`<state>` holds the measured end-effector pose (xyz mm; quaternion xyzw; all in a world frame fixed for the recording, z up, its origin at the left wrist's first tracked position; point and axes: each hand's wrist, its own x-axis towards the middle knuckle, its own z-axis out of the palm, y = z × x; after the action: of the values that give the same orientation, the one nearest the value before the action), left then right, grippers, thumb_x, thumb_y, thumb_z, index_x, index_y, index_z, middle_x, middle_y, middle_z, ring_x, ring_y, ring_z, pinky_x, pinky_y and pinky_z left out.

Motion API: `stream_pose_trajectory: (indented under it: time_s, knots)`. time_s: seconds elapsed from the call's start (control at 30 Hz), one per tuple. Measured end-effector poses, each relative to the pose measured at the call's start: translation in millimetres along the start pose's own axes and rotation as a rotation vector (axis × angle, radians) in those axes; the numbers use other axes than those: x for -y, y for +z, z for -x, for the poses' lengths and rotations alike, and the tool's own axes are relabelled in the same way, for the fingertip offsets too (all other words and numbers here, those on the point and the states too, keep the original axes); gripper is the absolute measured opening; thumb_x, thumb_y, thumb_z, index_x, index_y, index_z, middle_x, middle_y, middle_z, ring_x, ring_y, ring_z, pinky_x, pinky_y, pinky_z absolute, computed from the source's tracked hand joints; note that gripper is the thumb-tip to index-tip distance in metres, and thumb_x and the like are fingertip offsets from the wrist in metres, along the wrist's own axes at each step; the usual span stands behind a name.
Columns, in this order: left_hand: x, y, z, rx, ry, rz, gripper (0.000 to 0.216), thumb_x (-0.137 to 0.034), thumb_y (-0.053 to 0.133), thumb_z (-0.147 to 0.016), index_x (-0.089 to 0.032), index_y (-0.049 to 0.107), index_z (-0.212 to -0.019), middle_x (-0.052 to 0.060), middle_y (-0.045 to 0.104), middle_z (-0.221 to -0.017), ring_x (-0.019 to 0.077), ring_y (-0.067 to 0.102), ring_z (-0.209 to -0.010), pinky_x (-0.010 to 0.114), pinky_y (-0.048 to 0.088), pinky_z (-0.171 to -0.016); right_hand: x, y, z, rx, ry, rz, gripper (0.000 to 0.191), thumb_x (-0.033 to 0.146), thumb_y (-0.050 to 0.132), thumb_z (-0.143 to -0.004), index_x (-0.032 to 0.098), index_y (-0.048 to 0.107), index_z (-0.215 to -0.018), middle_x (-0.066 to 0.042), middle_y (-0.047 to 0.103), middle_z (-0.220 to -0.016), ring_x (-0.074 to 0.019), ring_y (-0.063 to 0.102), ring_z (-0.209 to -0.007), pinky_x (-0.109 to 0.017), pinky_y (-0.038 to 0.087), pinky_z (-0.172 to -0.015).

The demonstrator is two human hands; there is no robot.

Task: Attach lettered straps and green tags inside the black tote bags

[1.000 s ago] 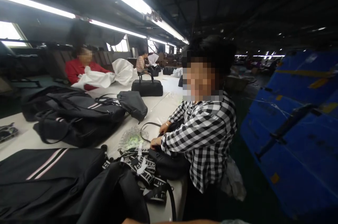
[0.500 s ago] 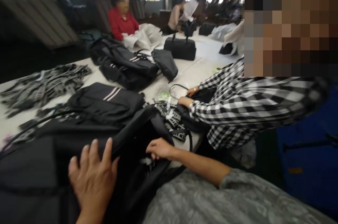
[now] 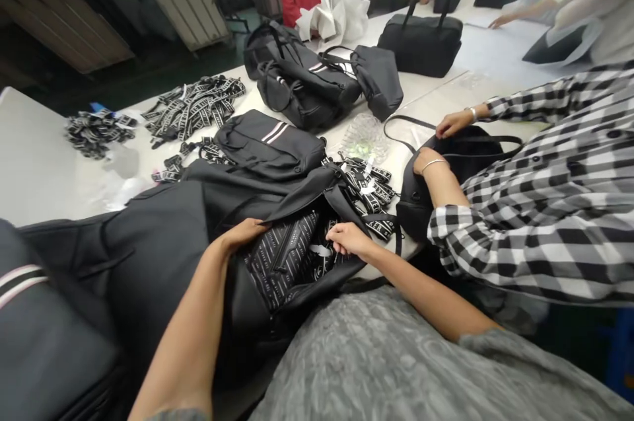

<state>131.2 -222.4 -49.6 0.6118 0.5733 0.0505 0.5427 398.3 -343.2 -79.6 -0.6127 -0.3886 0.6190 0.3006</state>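
A large black bag (image 3: 193, 229) lies in front of me with its zipped opening spread, showing a patterned lining (image 3: 284, 256) with white lettering. My left hand (image 3: 242, 234) is closed on the near-left edge of that opening; its fingertips are partly hidden. Over the right side of the opening is my right hand (image 3: 349, 239), its fingers pinched together. What they hold, if anything, I cannot make out. Just beside them inside the bag is a small white piece (image 3: 321, 250), with dark lettered straps around it.
Lettered straps (image 3: 369, 186) lie beyond the bag, with another pile (image 3: 193, 110) at the far left. Several black bags, including a handbag (image 3: 421, 44), stand on the white table (image 3: 416, 100). At right, a co-worker in a checkered sleeve (image 3: 539, 190) handles a black bag (image 3: 416, 199).
My left hand has gone from lying spread on the bag to the edge of its opening. The opening is wider, with the lining showing. My right hand stays pinched over it. The view has shifted.
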Motion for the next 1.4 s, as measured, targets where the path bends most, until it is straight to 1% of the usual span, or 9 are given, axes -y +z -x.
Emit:
stream_pose_trajectory:
  time_s: [0.27, 0.37, 0.5, 0.63, 0.73, 0.93, 1.07, 1.23, 1.4]
  knots:
    - [19, 4, 4, 0.022, 0.004, 0.108, 0.057, -0.059, 0.071, -0.064, -0.014, 0.069, -0.099, 0.008, 0.071, -0.091, 0.0257, 0.064, -0.088, 0.035, 0.048, -0.087, -10, 0, 5, 0.252, -0.053, 0.211, 0.011, 0.022, 0.056, -0.080, 0.014, 0.062, -0.073, 0.005, 0.054, -0.044, -0.0050, 0.042, -0.036, -0.016, 0.028, -0.038]
    - [21, 11, 16, -0.260, 0.094, -0.154, 0.064, -0.052, 0.073, -0.066, -0.014, 0.061, -0.115, 0.011, 0.067, -0.102, 0.0286, 0.062, -0.094, 0.039, 0.046, -0.088, -12, 2, 6, 0.324, -0.075, 0.375, 0.013, 0.025, 0.059, -0.079, 0.014, 0.064, -0.073, 0.004, 0.055, -0.044, -0.0050, 0.041, -0.037, -0.017, 0.028, -0.041]
    - [5, 23, 51, -0.622, 0.563, -0.733, 0.056, -0.026, 0.068, -0.076, -0.020, 0.051, -0.129, 0.015, 0.051, -0.129, 0.0319, 0.044, -0.122, 0.046, 0.033, -0.102, -11, 5, 5, 0.302, -0.080, 0.416, 0.016, 0.027, 0.058, -0.080, 0.014, 0.064, -0.073, 0.004, 0.053, -0.044, -0.0055, 0.041, -0.038, -0.018, 0.029, -0.044]
    - [-18, 43, 86, -0.342, 0.841, -1.083, 0.022, -0.016, 0.045, -0.090, -0.019, 0.066, -0.096, 0.011, 0.059, -0.103, 0.0246, 0.051, -0.098, 0.040, 0.037, -0.085, -10, 6, 4, 0.282, -0.109, 0.412, 0.018, 0.029, 0.058, -0.081, 0.015, 0.064, -0.073, 0.004, 0.053, -0.044, -0.0059, 0.042, -0.038, -0.019, 0.028, -0.043]
    - [-22, 55, 101, -0.179, 0.784, -1.181, 0.020, -0.020, 0.046, -0.089, -0.018, 0.062, -0.077, 0.008, 0.055, -0.081, 0.0224, 0.049, -0.080, 0.037, 0.036, -0.072, -9, 5, 5, 0.273, -0.110, 0.380, 0.018, 0.030, 0.058, -0.082, 0.015, 0.065, -0.074, 0.004, 0.053, -0.044, -0.0053, 0.040, -0.037, -0.018, 0.027, -0.042]
    - [-17, 63, 100, -0.141, 0.685, -1.258, 0.015, -0.012, 0.046, -0.086, -0.018, 0.059, -0.080, 0.009, 0.056, -0.086, 0.0242, 0.051, -0.081, 0.036, 0.038, -0.068, -9, 4, 5, 0.235, -0.095, 0.269, 0.016, 0.029, 0.061, -0.080, 0.015, 0.067, -0.075, 0.004, 0.053, -0.044, -0.0053, 0.041, -0.036, -0.017, 0.028, -0.040]
    - [-19, 76, 91, -0.142, 0.575, -1.062, 0.009, -0.019, 0.056, -0.084, -0.015, 0.062, -0.089, 0.011, 0.058, -0.093, 0.0252, 0.056, -0.087, 0.036, 0.043, -0.075, -2, 4, 8, 0.227, -0.100, 0.195, 0.015, 0.027, 0.060, -0.081, 0.014, 0.067, -0.076, 0.005, 0.052, -0.044, -0.0049, 0.041, -0.036, -0.016, 0.028, -0.038]
    - [-22, 100, 83, -0.240, 0.408, -0.432, 0.040, -0.036, 0.054, -0.087, -0.014, 0.058, -0.120, 0.011, 0.064, -0.103, 0.0218, 0.062, -0.086, 0.035, 0.048, -0.080, 12, 6, 16, 0.286, -0.106, 0.134, 0.015, 0.025, 0.059, -0.082, 0.013, 0.066, -0.077, 0.004, 0.053, -0.045, -0.0044, 0.041, -0.036, -0.015, 0.029, -0.037]
    - [-32, 110, 91, -0.304, 0.292, 0.137, 0.033, -0.038, 0.060, -0.079, -0.015, 0.071, -0.101, 0.010, 0.070, -0.098, 0.0220, 0.064, -0.084, 0.032, 0.050, -0.073, 21, 16, 25, 0.375, -0.098, 0.088, 0.016, 0.028, 0.061, -0.081, 0.013, 0.066, -0.079, 0.005, 0.054, -0.046, -0.0036, 0.041, -0.036, -0.014, 0.031, -0.037]
